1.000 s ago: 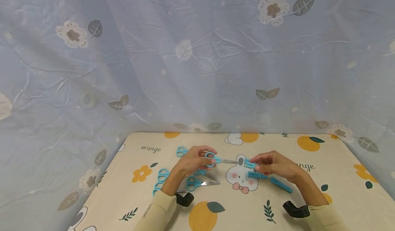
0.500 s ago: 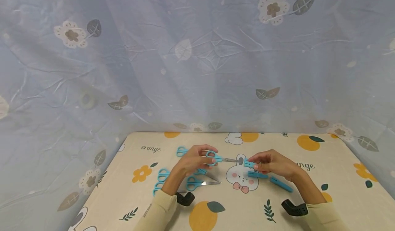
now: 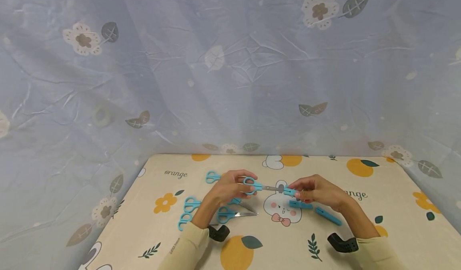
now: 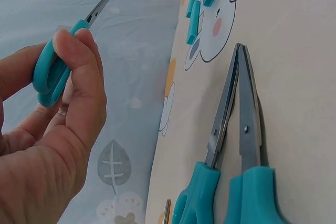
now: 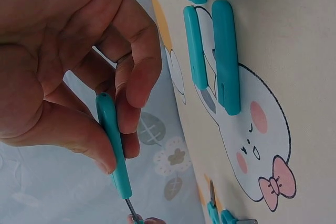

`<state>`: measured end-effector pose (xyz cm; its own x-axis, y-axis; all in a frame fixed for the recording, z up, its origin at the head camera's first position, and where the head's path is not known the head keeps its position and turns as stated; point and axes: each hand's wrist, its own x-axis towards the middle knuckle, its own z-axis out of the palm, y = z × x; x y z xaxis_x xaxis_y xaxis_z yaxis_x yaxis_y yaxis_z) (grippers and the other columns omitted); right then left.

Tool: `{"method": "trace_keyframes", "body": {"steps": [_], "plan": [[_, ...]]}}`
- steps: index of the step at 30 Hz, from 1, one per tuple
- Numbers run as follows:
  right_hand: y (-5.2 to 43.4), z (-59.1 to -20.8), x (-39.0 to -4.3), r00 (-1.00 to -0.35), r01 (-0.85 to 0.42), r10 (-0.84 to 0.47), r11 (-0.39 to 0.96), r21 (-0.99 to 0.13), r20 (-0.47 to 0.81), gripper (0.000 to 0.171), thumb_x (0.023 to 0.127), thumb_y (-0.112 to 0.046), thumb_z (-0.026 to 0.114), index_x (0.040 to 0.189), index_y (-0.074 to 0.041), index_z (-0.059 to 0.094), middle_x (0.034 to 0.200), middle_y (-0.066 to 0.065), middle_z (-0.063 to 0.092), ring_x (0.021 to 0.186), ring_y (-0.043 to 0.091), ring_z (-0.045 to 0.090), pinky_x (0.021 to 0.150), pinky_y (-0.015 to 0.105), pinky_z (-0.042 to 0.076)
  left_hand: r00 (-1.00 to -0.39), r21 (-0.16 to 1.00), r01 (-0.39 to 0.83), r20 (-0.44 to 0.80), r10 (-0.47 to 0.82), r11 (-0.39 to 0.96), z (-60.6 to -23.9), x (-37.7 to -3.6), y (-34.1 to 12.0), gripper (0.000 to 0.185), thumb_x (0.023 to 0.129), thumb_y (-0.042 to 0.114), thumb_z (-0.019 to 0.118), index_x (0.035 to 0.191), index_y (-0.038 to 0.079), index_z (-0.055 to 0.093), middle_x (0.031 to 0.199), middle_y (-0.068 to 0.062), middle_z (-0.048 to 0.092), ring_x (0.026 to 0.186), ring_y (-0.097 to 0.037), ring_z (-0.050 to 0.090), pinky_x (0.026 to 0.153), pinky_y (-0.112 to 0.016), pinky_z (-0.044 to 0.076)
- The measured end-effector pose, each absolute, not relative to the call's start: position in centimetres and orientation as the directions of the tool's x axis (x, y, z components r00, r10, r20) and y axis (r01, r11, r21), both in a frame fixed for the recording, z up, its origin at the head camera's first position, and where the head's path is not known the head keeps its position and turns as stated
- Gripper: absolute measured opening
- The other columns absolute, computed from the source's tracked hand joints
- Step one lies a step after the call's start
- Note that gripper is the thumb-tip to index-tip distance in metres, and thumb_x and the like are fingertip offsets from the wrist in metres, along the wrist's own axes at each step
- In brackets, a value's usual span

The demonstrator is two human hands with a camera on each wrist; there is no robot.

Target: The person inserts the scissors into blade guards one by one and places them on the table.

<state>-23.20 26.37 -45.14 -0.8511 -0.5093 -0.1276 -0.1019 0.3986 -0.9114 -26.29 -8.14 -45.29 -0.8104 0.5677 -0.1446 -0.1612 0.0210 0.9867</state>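
My left hand (image 3: 234, 186) pinches the light-blue handle loops of a pair of scissors (image 3: 255, 186), its blades closed and pointing right. Between the thumb and fingers of my right hand (image 3: 317, 190) is a light-blue blade cover (image 3: 290, 191), its slotted end facing the scissors. The blade tip meets the cover's end; in the right wrist view the metal (image 5: 132, 208) runs up to the cover's mouth, and how far inside the tip reaches is hidden. Both things are held above the table.
Several more blue-handled scissors (image 3: 226, 214) lie on the patterned tablecloth (image 3: 281, 246) at the left, partly behind my left arm. More blade covers (image 3: 327, 216) lie below and beside my right hand. A patterned curtain (image 3: 230, 113) hangs behind the table.
My left hand has moved slightly right with the scissors, closing the small gap between blade tip and cover. My right hand has shifted a little left with the cover.
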Motion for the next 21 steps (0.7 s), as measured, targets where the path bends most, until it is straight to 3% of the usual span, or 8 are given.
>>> {"method": "trace_keyframes", "body": {"steps": [5,13,21], "plan": [[26.0,-45.2,-23.1,-0.846,-0.104,-0.52,0.38,-0.919,-0.119,0.038,0.105,-0.02,0.071,0.136,0.002,0.07,0.103,0.005,0.071,0.086,0.015,0.062,0.079,0.033,0.063,-0.805,0.989,-0.144,-0.135,0.577,0.031,-45.4,-26.2,-7.7,0.043,0.096,-0.004,0.073,0.138,-0.006,0.062,0.098,-0.002,0.068,0.09,-0.02,0.076,0.075,-0.026,0.066],[25.3,-45.2,-23.2,-0.84,-0.105,-0.53,0.37,-0.923,-0.116,0.038,0.104,-0.016,0.071,0.137,0.003,0.069,0.108,0.013,0.07,0.088,0.015,0.062,0.079,0.031,0.061,-0.789,0.99,-0.141,-0.129,0.6,0.027,-45.7,-26.1,-7.2,0.041,0.096,-0.005,0.072,0.136,-0.005,0.064,0.1,-0.004,0.064,0.088,-0.02,0.074,0.076,-0.03,0.067],[24.8,-45.0,-23.3,-0.839,-0.091,-0.527,0.377,-0.922,-0.133,0.039,0.105,-0.017,0.071,0.138,0.004,0.068,0.114,0.016,0.072,0.095,0.016,0.064,0.083,0.031,0.062,-0.798,0.991,-0.125,-0.125,0.589,0.042,-45.6,-26.0,-6.8,0.033,0.096,-0.002,0.071,0.128,0.005,0.071,0.101,-0.005,0.064,0.091,-0.023,0.076,0.079,-0.034,0.068]]}}
